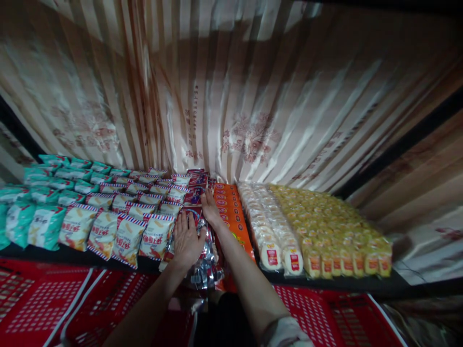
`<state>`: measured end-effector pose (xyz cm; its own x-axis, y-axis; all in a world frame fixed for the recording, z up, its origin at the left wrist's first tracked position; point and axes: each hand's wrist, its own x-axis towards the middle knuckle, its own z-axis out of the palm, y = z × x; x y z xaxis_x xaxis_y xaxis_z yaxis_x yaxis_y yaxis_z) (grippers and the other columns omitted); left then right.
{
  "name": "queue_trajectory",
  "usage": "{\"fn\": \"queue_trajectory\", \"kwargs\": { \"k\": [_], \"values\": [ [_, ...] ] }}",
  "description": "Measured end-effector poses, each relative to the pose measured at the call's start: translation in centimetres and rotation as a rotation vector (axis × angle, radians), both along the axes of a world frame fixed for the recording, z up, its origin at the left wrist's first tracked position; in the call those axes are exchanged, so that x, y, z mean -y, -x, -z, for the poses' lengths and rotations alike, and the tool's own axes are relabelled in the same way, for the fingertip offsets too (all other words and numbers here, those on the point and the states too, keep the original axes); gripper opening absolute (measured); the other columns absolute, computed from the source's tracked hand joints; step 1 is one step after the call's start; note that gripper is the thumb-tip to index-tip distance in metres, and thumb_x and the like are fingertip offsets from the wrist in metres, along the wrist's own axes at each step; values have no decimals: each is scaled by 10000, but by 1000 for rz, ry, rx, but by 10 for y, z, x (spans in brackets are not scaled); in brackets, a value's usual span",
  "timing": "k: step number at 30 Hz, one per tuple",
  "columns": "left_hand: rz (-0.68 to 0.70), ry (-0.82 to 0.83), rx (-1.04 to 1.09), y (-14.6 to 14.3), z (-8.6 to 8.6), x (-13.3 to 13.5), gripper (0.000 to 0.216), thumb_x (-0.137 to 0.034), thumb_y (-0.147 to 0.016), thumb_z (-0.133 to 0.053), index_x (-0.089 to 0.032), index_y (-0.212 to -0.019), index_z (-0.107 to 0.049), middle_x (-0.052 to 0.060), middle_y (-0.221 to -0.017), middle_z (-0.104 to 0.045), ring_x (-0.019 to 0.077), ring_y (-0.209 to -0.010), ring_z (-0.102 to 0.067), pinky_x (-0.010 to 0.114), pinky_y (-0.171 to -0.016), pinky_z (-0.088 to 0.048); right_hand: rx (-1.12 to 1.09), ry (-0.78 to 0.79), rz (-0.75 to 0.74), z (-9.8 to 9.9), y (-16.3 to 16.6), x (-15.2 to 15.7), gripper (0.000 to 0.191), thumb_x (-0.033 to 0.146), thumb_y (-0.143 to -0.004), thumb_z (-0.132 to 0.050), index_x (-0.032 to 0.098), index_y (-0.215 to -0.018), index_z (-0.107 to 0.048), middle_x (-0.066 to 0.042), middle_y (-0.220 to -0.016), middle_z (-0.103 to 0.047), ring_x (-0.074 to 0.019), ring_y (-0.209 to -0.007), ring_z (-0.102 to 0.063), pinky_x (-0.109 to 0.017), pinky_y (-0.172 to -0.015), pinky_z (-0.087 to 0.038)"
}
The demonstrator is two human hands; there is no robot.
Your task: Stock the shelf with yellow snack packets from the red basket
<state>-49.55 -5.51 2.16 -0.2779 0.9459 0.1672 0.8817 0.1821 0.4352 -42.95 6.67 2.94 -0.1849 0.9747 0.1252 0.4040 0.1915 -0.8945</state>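
Observation:
My left hand [187, 239] lies on a row of dark red and silver foil packets [197, 180], its fingers stretched out and apart. Farther back, my right hand [210, 208] rests against the right side of the same row, with its fingers extended. Neither hand is closed round a packet. To the left of my left hand stand white snack bags [129, 238] with striped edges. Just right of my right forearm lies an orange strip of packaging [231, 207]. My arms hide part of the foil packets' front end.
Teal bags [46, 226] fill the shelf's left end. Wrapped round white cakes [270, 255] and yellow-wrapped items [327, 226] stand in rows on the right. Red plastic baskets [39, 299] sit below the dark shelf edge [383, 284]. A pleated curtain [231, 96] hangs behind.

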Motion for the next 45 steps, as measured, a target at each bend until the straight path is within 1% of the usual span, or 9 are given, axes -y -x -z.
{"fn": "queue_trajectory", "kwargs": {
  "k": [5,13,16,19,25,33,36,40,45],
  "values": [
    [8,-64,48,6,3,2,654,-406,-876,-385,-16,-1394,-302,241,-1473,-238,339,-1376,-195,500,-1093,-229,-62,-13,29,-1,-9,12,756,642,-871,-248,142,-1437,-272,-49,-1516,-200,-151,-1411,-111,-342,-1157,-57],
    [55,-267,-4,16,31,45,594,-413,-887,-377,-44,-1352,-384,227,-1427,-355,307,-1350,-289,492,-1076,-288,-255,84,100,20,-54,90,801,693,-842,-261,158,-1438,-273,-52,-1503,-235,-186,-1394,-204,-363,-1154,-116],
    [80,-262,-36,16,37,61,595,-414,-875,-402,-49,-1345,-398,224,-1429,-353,314,-1345,-296,488,-1069,-298,-300,111,127,30,-59,116,802,711,-827,-273,172,-1417,-333,-57,-1479,-301,-195,-1379,-251,-369,-1151,-144],
    [72,-208,-45,14,33,69,598,-405,-869,-420,-44,-1344,-403,236,-1437,-331,328,-1351,-277,487,-1074,-284,-304,133,133,36,-58,131,825,725,-816,-279,157,-1411,-346,-63,-1472,-314,-202,-1375,-262,-372,-1152,-155],
    [44,-60,9,11,20,67,586,-400,-881,-396,-81,-1372,-371,200,-1468,-290,311,-1369,-241,482,-1086,-252,-252,135,137,40,-47,134,835,721,-826,-242,134,-1411,-342,-66,-1473,-299,-201,-1374,-261,-373,-1148,-177],
    [27,-3,61,8,3,63,576,-367,-883,-392,-55,-1367,-377,219,-1468,-278,313,-1376,-216,488,-1085,-257,-245,155,74,30,-33,131,835,718,-831,-208,122,-1388,-387,-80,-1441,-370,-188,-1366,-282,-347,-1142,-187],
    [23,13,57,6,-2,65,568,-342,-879,-399,-68,-1375,-369,210,-1478,-259,321,-1377,-212,508,-1075,-266,-231,157,104,33,-28,129,834,708,-835,-218,106,-1392,-375,-93,-1445,-359,-193,-1366,-283,-356,-1142,-182],
    [23,18,50,6,0,65,581,-339,-884,-385,-72,-1398,-326,188,-1501,-208,321,-1384,-190,523,-1076,-258,-216,160,129,38,-23,127,838,701,-837,-216,91,-1388,-377,-107,-1444,-359,-197,-1356,-305,-364,-1134,-208],
    [16,-33,23,5,8,63,590,-332,-867,-413,-73,-1392,-338,183,-1488,-251,313,-1379,-211,511,-1086,-246,-212,146,110,36,-25,128,794,695,-843,-209,143,-1379,-406,-75,-1434,-386,-187,-1352,-315,-357,-1135,-205]
  ]
}}
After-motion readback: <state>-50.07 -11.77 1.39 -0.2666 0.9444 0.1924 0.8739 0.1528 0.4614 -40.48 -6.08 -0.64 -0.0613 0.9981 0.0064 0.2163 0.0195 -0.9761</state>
